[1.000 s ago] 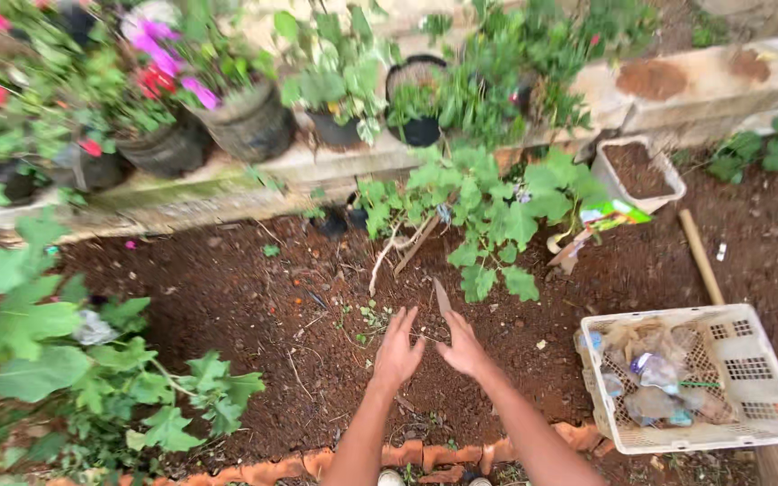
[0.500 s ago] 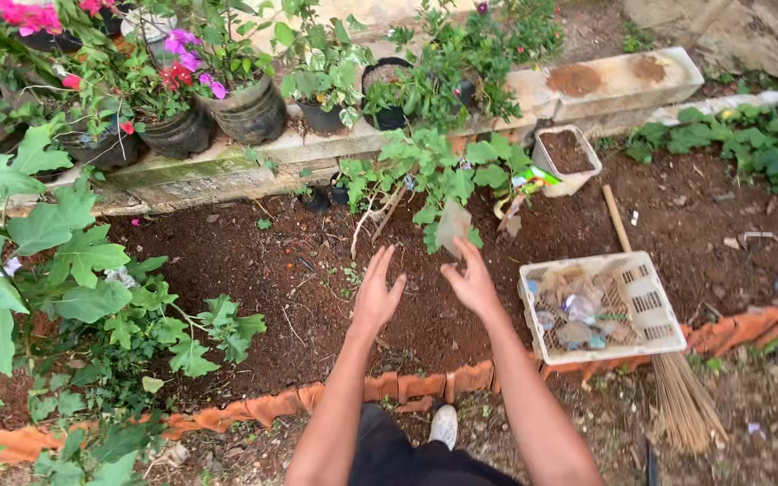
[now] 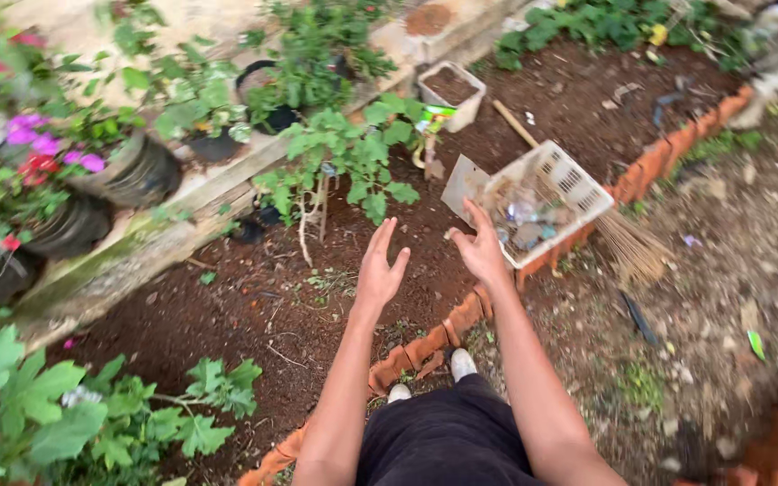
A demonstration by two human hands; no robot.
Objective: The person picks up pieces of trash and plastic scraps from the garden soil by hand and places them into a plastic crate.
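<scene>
Both my arms reach forward over a bed of dark soil (image 3: pixel 254 306). My left hand (image 3: pixel 380 270) is empty, with its fingers spread, above the soil near a small leafy plant (image 3: pixel 344 153). My right hand (image 3: pixel 481 247) is raised with a flat pale grey piece (image 3: pixel 463 184) at its fingertips. That piece sits just left of a white plastic basket (image 3: pixel 578 180), which is tilted and holds several bits of clear and pale rubbish.
Terracotta edging (image 3: pixel 425 346) borders the bed by my shoes (image 3: pixel 461 362). A straw broom (image 3: pixel 628 247) lies beside the basket. A white planter of soil (image 3: pixel 450 88) stands behind. Dark pots with pink and red flowers (image 3: pixel 132 171) line a stone ledge at left.
The view has swung left and pulled back, so the basket now sits closer to my right hand. Both hands have stayed raised, the flat piece still at my right fingertips.
</scene>
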